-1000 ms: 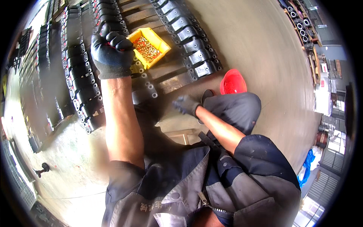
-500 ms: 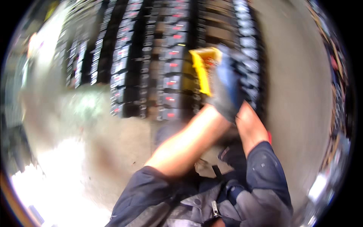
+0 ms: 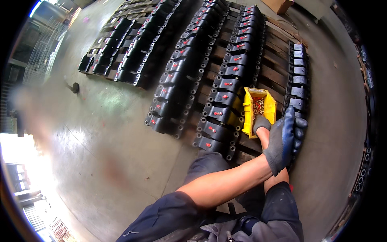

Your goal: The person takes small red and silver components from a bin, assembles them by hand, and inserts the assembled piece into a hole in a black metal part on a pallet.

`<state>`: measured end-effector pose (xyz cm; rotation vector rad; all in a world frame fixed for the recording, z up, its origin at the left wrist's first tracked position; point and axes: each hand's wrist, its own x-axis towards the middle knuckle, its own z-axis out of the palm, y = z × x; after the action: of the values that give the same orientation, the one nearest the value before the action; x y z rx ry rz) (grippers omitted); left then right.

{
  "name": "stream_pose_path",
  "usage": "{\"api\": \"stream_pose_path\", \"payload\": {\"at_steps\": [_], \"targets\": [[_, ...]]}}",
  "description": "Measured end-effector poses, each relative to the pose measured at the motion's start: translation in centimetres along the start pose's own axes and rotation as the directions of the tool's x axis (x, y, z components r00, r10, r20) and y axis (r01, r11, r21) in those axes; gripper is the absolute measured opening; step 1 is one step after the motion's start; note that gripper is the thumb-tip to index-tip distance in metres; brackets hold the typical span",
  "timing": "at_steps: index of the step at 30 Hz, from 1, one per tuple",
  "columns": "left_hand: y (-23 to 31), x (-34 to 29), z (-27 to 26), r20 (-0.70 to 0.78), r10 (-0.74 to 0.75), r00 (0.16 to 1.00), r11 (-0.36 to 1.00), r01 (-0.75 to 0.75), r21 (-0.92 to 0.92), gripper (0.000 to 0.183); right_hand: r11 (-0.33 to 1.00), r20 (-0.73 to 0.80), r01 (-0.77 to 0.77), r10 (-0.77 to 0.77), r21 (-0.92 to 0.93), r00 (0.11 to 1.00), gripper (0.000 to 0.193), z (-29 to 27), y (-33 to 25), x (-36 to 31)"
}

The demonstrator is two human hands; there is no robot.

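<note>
Bits of red and gold [image 3: 258, 105] lie in the yellow bin [image 3: 247, 107], which sits on the wooden pallet [image 3: 274, 75] between two rows of black parts [image 3: 221, 96]. My gloved right hand [image 3: 262, 123] reaches into the bin, but its fingers are hidden, so I cannot tell if they grab any. My gloved left hand [image 3: 284, 138] crosses over my right arm [image 3: 263, 136] near the row on the right [image 3: 299, 71], its fingers a bit bent, and I cannot tell if they hold something.

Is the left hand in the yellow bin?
No, the right hand reaches into the yellow bin; the left hand is outside it, crossing over the right forearm.
</note>
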<state>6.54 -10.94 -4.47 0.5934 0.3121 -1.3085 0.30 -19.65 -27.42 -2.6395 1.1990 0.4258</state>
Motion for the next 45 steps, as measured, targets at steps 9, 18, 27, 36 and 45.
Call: {"api": "stream_pose_path", "payload": {"at_steps": [9, 18, 27, 36, 45], "targets": [[0.5, -0.5, 1.1, 0.099, -0.045, 0.994, 0.997, 0.050, -0.056, 0.048, 1.000, 0.017, -0.017, 0.017, 0.015, 1.000, 0.025, 0.1, 0.2, 1.1], [-0.8, 0.3, 1.0, 0.096, -0.050, 0.994, 0.998, 0.054, -0.038, 0.050, 0.999, 0.022, -0.008, 0.007, 0.054, 1.000, 0.026, 0.2, -0.4, 2.7], [-0.8, 0.5, 0.8, 0.109, -0.092, 0.990, 0.996, 0.092, 0.005, 0.053, 0.875, -0.007, -0.055, 0.067, 0.481, 0.998, 0.020, -3.4, -0.9, 1.6], [-1.7, 0.2, 1.1, 0.118, -0.046, 0.992, 0.996, 0.037, 0.077, 0.051, 0.481, 0.011, -0.021, 0.023, 0.877, 1.000, 0.018, -9.8, 3.8, -5.1], [-2.8, 0.4, 0.9, 0.139, -0.087, 0.986, 0.996, 0.083, 0.036, 0.046, 0.065, -0.157, 0.149, 0.138, 0.987, 0.978, 0.015, -16.0, 7.3, -16.3]]}}
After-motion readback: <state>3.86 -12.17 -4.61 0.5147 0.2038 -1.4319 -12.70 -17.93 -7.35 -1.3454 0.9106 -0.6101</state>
